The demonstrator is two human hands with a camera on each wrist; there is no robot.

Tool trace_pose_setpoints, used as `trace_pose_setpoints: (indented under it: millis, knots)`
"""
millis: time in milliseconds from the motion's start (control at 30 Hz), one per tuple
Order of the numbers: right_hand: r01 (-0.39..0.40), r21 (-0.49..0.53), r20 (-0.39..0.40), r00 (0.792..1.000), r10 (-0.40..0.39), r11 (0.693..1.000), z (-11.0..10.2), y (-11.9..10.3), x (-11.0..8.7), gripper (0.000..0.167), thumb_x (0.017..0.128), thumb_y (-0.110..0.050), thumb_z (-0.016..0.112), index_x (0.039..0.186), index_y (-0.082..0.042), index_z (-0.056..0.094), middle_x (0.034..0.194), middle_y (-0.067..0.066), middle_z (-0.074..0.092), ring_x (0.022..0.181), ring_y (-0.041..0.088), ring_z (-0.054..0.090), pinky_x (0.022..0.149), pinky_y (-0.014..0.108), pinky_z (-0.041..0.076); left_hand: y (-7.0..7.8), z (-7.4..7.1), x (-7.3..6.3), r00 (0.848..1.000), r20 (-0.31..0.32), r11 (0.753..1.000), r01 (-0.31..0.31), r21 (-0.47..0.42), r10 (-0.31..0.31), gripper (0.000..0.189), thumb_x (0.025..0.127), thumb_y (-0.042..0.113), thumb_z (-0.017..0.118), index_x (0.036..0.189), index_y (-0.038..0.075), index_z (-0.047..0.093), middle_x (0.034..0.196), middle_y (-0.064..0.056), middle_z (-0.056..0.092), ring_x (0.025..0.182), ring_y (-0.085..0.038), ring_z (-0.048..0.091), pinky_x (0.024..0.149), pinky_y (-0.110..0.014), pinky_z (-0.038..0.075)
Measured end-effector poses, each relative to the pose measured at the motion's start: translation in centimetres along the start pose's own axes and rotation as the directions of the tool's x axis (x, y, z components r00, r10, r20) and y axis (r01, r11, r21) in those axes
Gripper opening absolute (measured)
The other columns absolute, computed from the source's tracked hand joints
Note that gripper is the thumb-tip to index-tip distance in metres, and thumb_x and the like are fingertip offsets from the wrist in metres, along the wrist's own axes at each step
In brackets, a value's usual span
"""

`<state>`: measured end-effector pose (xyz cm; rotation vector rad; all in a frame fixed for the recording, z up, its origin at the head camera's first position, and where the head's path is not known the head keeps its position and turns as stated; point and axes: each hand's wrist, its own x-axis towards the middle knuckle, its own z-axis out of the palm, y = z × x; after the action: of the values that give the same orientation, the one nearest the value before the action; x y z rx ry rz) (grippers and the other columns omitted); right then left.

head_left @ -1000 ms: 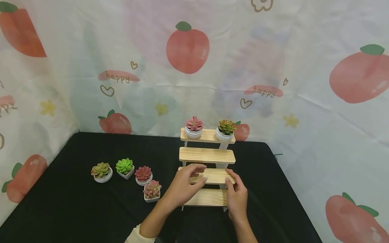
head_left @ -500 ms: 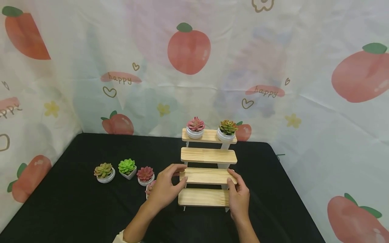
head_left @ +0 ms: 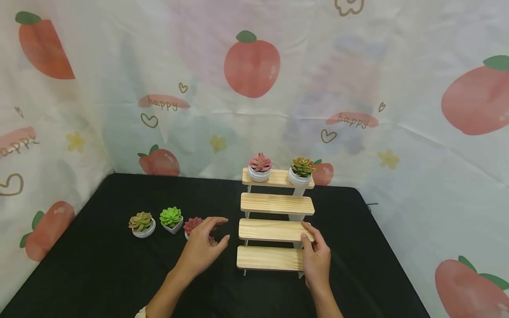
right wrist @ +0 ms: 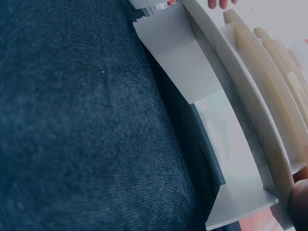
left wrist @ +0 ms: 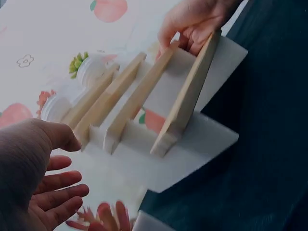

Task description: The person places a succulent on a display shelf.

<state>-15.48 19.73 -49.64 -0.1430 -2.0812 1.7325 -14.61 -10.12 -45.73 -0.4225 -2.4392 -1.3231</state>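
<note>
Plainly, stand (head_left: 277, 204) resting on worktop (head_left: 79, 274), showing four pale wooden boards (head_left: 270, 257), white supports (head_left: 296, 217); right hand (head_left: 317, 260) pinching one board's right end; left hand (head_left: 200, 247) hovering left of stand, fingers spread.

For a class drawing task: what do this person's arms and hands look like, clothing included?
The left hand and right hand are ungloved and show no jewellery. A bit of cream sleeve shows on the left forearm; the right forearm is bare as far as it shows.
</note>
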Motion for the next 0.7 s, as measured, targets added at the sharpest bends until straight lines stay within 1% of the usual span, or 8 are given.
trace_pose_setpoints:
  millis: [67, 167, 300, 400, 500, 600, 700]
  knots:
    - [-0.003, -0.002, 0.004, 1.0, 0.003, 1.0, -0.1, 0.0, 0.0, 0.034, 0.106, -0.004, 0.057, 0.138, -0.007, 0.066, 0.147, 0.007, 0.055, 0.118, 0.018, 0.054, 0.086, 0.015, 0.044, -0.4, -0.2, -0.2, 1.0, -0.009, 1.0, 0.004, 0.008, -0.004, 0.042, 0.085, 0.005, 0.084, 0.124, 0.012, 0.07, 0.118, 0.0, 0.068, 0.101, -0.024, 0.064, 0.079, -0.041, 0.058]
    - [-0.004, 0.006, 0.015, 1.0, 0.004, 1.0, -0.1, -0.1, 0.0, 0.034, 0.106, -0.004, 0.056, 0.139, -0.007, 0.065, 0.148, 0.007, 0.054, 0.123, 0.019, 0.053, 0.089, 0.014, 0.043, -1.0, -0.4, -0.5, 1.0, -0.022, 1.0, 0.004, 0.028, -0.003, 0.042, 0.085, 0.006, 0.085, 0.124, 0.012, 0.07, 0.12, -0.003, 0.069, 0.106, -0.028, 0.066, 0.088, -0.048, 0.056]
    - [-0.001, 0.017, 0.024, 1.0, 0.001, 1.0, -0.1, -0.3, -0.1, 0.034, 0.107, -0.005, 0.056, 0.14, -0.006, 0.064, 0.149, 0.009, 0.052, 0.129, 0.02, 0.05, 0.091, 0.014, 0.041, -1.6, -0.6, -0.9, 1.0, -0.03, 0.999, 0.006, 0.048, -0.005, 0.042, 0.084, 0.007, 0.086, 0.124, 0.011, 0.071, 0.12, -0.005, 0.07, 0.109, -0.031, 0.066, 0.091, -0.051, 0.054]
    - [-0.001, 0.017, 0.025, 1.0, 0.0, 1.0, -0.1, -0.3, -0.1, 0.034, 0.107, -0.005, 0.056, 0.14, -0.007, 0.064, 0.15, 0.011, 0.052, 0.132, 0.021, 0.048, 0.092, 0.013, 0.04, -2.0, -0.7, -1.1, 0.999, -0.036, 0.999, 0.008, 0.053, -0.006, 0.042, 0.085, 0.007, 0.085, 0.123, 0.011, 0.07, 0.12, -0.006, 0.07, 0.109, -0.032, 0.066, 0.09, -0.051, 0.054]
    - [0.002, 0.015, 0.026, 1.0, -0.002, 1.0, -0.1, -0.3, -0.1, 0.034, 0.107, -0.005, 0.056, 0.14, -0.006, 0.064, 0.15, 0.011, 0.052, 0.133, 0.021, 0.047, 0.093, 0.013, 0.04, -2.5, -0.8, -1.4, 0.999, -0.035, 0.999, 0.021, 0.034, -0.02, 0.041, 0.086, 0.007, 0.085, 0.124, 0.012, 0.07, 0.12, -0.007, 0.069, 0.109, -0.032, 0.066, 0.084, -0.044, 0.057]
    - [0.003, 0.02, 0.026, 1.0, -0.004, 1.0, -0.1, -0.3, -0.1, 0.034, 0.107, -0.004, 0.056, 0.14, -0.006, 0.064, 0.148, 0.008, 0.053, 0.131, 0.02, 0.048, 0.092, 0.014, 0.04, -2.8, -1.0, -1.6, 0.998, -0.03, 0.999, 0.047, -0.006, -0.047, 0.042, 0.087, 0.009, 0.085, 0.125, 0.011, 0.069, 0.122, -0.01, 0.068, 0.108, -0.032, 0.067, 0.076, -0.036, 0.06]
    - [0.003, 0.02, 0.024, 1.0, -0.004, 1.0, -0.1, -0.4, -0.1, 0.034, 0.107, -0.005, 0.056, 0.139, -0.006, 0.064, 0.148, 0.008, 0.053, 0.128, 0.019, 0.05, 0.091, 0.015, 0.041, -3.0, -1.1, -1.8, 0.998, -0.03, 0.998, 0.057, -0.013, -0.058, 0.042, 0.088, 0.015, 0.086, 0.127, 0.01, 0.068, 0.124, -0.01, 0.067, 0.109, -0.032, 0.067, 0.077, -0.037, 0.06]
